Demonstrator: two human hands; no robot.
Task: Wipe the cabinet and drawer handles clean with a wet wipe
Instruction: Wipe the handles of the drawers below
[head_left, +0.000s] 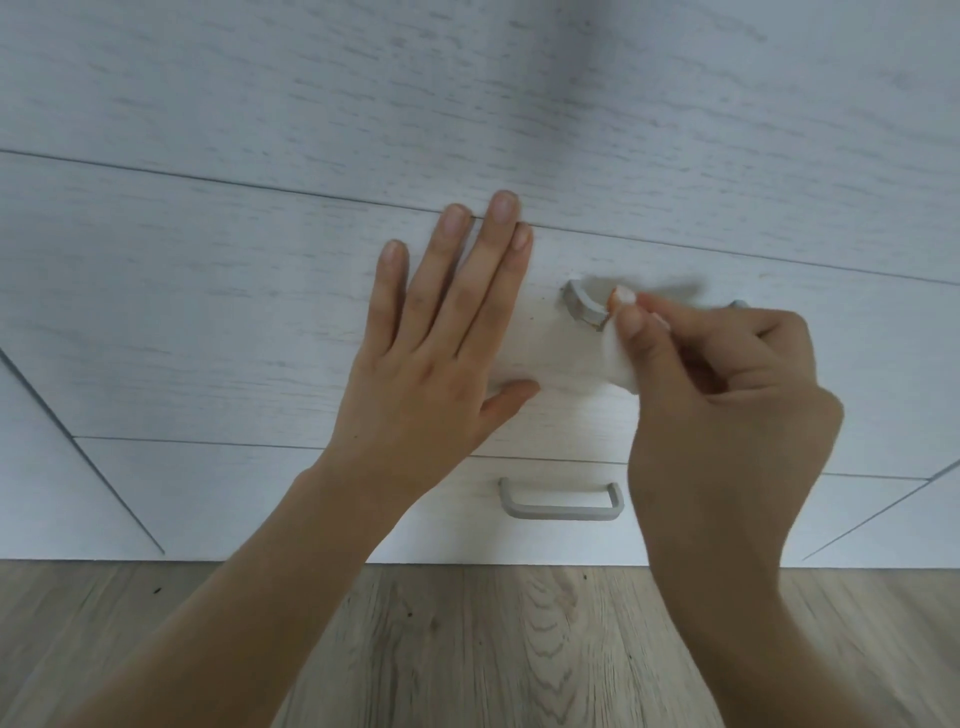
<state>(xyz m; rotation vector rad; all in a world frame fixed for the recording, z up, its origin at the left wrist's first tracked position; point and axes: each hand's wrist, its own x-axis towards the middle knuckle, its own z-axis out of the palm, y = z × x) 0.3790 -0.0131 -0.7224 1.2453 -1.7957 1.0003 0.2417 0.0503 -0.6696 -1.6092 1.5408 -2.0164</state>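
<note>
My right hand (727, 395) pinches a small white wet wipe (618, 358) and holds it against the grey handle (584, 306) of the upper drawer (208, 322). The hand and wipe hide most of that handle; only its left end and a bit of its right end show. My left hand (447, 332) lies flat, fingers straight and spread, pressing on the white wood-grain drawer front just left of the handle. A second grey handle (561, 501) sits on the lower drawer (311, 499), below and between my hands, untouched.
White wood-grain cabinet fronts fill the view, with door seams slanting at the far left (83, 447) and far right (883, 514). A light wood-pattern floor (493, 649) runs along the bottom, under my forearms.
</note>
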